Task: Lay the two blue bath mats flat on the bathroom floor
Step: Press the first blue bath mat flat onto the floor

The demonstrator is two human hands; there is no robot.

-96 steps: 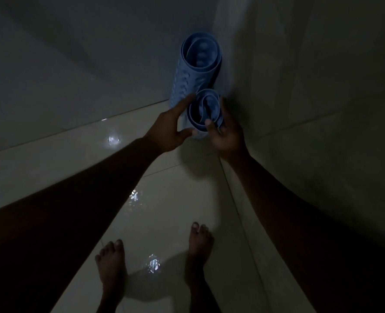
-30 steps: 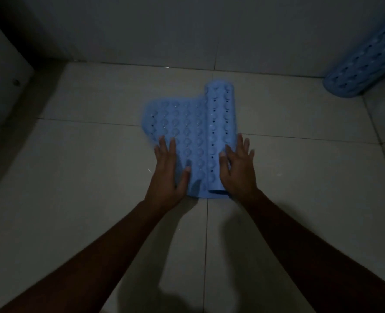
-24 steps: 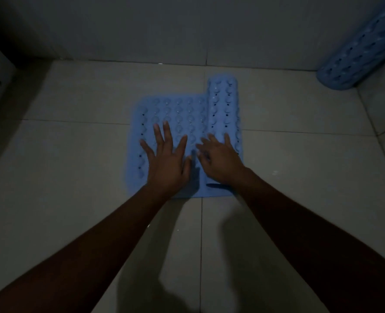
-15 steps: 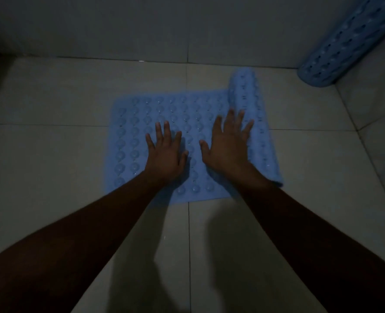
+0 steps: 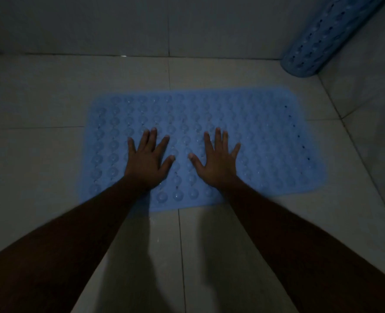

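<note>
A blue bath mat (image 5: 266,136) with rows of round suction cups lies spread flat on the tiled floor in the middle of the view. My left hand (image 5: 148,161) rests palm down on its left-centre part, fingers spread. My right hand (image 5: 218,163) presses flat on the mat just to the right, fingers apart as well. Neither hand grips anything. A second blue mat (image 5: 322,41) is still rolled into a tube and leans in the corner at the top right.
The room is dim. A tiled wall (image 5: 141,26) runs along the far edge of the floor, and another wall (image 5: 372,109) closes the right side. Pale floor tiles (image 5: 40,166) lie to the left of and in front of the mat.
The mat was taken from the corner and rolled open to the right. It now lies fully flat, with both hands resting spread on it.
</note>
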